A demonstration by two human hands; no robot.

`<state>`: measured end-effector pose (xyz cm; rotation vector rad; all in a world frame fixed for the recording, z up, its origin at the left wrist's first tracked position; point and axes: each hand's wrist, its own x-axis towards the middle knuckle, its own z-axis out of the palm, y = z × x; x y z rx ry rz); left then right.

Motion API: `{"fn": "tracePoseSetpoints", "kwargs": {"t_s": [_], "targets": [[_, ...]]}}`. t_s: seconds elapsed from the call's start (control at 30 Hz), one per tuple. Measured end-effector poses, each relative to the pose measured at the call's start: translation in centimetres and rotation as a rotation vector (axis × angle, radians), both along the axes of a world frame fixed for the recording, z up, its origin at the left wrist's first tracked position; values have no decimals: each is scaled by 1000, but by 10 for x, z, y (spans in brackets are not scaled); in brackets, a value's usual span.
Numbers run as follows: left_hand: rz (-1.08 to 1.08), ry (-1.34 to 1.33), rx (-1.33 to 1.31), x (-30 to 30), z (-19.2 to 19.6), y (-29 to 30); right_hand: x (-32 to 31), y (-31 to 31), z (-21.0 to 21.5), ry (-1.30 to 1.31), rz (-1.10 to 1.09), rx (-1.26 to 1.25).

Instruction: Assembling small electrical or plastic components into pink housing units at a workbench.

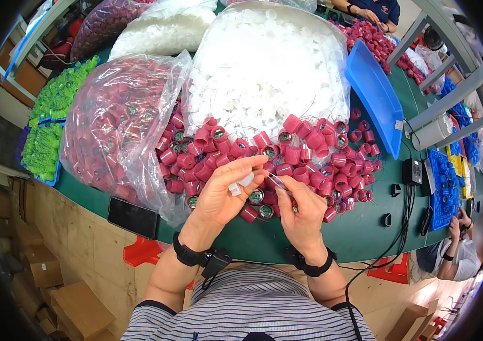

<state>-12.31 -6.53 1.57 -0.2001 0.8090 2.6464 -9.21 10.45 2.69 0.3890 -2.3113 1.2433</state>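
My left hand (227, 190) holds a small white plastic cap (243, 182) between thumb and fingers, just above the green table (287, 233). My right hand (301, 207) pinches thin wires (278, 182) close to that cap, its fingers nearly touching the left hand's fingertips. Under and beyond both hands lies a loose pile of red cylindrical caps (304, 156), some showing small round green circuit parts inside. A big clear bag of white caps (267, 71) stands right behind the pile.
A clear bag of red caps (113, 122) lies at the left, green parts (54, 113) beyond it. A blue tray (375, 94) leans at the right. A black phone (133, 217) lies by the table's edge. Black adapters and cables (409, 182) sit right. Other people work at the top and lower right.
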Motion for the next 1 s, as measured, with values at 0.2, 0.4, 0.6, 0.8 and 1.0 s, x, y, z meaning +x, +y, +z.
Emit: {"fn": "tracePoseSetpoints", "kwargs": {"t_s": [0.2, 0.4, 0.6, 0.8, 1.0], "targets": [[2, 35, -149, 3, -3, 0, 2, 1, -3, 12, 8, 23], [63, -24, -247, 9, 1, 8, 8, -3, -3, -15, 92, 52], [54, 163, -480, 16, -3, 9, 5, 1, -8, 15, 19, 174], [77, 137, -573, 16, -7, 8, 9, -1, -7, 0, -14, 166], [-52, 108, -471, 14, -16, 4, 10, -1, -7, -25, -7, 288]]}}
